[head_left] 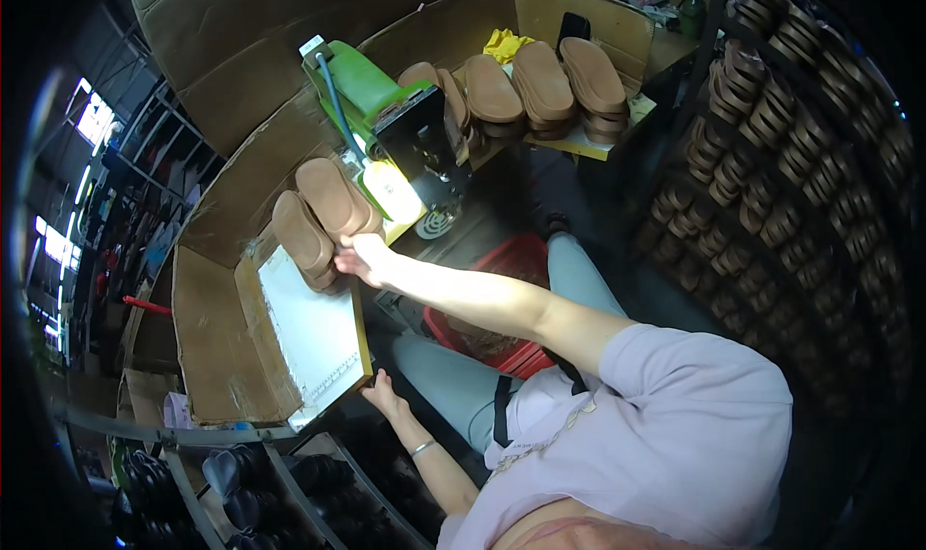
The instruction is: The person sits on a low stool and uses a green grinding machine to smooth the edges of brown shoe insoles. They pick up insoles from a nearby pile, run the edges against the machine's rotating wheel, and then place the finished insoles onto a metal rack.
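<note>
Two stacks of brown shoe soles stand side by side on the work table, a left stack [303,236] and a right stack [333,195]. My right hand [365,259] reaches across to their near side, its fingers apart and at the edges of the soles; I cannot tell how firmly they touch. Lower down, my left hand [384,394] is beside the yellowish front edge of the table [328,333], fingers loosely spread and nothing visible in them. A green sewing-type machine [359,87] with a bright lamp [391,188] stands just beyond the soles.
More brown soles [542,77] are stacked right of the machine, near a yellow cloth [506,44]. Cardboard walls [222,328] edge the table. Between my legs sits a red basket [511,261]. A rack of soles [772,154] rises at right; dark footwear [236,473] fills shelves at lower left.
</note>
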A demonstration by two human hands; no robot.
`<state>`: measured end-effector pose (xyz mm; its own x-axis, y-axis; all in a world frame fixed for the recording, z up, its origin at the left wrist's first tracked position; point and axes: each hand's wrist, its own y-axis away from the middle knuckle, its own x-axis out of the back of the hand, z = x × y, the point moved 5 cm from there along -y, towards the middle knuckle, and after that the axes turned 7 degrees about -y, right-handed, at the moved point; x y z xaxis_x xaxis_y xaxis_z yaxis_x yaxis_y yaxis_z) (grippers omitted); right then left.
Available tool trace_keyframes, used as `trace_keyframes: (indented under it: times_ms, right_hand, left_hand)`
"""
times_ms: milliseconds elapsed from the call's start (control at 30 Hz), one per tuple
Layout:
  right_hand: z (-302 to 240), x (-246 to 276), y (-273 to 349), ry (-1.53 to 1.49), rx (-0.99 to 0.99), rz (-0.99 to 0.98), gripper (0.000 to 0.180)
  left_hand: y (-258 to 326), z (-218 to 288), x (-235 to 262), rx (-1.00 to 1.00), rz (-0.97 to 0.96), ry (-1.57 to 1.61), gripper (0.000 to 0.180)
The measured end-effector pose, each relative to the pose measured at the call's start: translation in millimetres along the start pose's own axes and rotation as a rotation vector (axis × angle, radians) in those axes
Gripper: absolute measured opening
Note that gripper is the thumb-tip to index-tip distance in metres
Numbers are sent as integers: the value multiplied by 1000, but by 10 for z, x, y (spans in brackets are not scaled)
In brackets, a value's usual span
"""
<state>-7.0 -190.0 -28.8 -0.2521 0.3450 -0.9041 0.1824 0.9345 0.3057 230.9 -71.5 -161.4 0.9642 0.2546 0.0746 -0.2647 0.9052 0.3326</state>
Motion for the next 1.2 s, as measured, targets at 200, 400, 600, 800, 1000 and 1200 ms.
trace_keyframes:
  times_ms: [200,400,600,800,1000,1200]
  right_hand:
    - [498,864,901,196,-421,-34,29]
    - [-776,2792,1639,49,-294,385,26]
    - [-1832,3266,2342,-16,-34,371,14]
    - [-2246,3505,2664,-156,165,385,13]
    - [-2715,3265,2664,126,408,395,19]
    - [-4064,2673,2347,322,928,442,35]
  left_hand:
    - [-584,-93,480,-79,133,-176,47]
    - [-361,-21,-28,-167,60,-251,60]
    - [-368,-8,47,-52,74,-179,66]
    - [154,-11,-823,-107,105,-389,80]
    - [1465,564,-2863,-392,-775,-427,64]
    - [1711,1009,-4791,69,-1007,89,75]
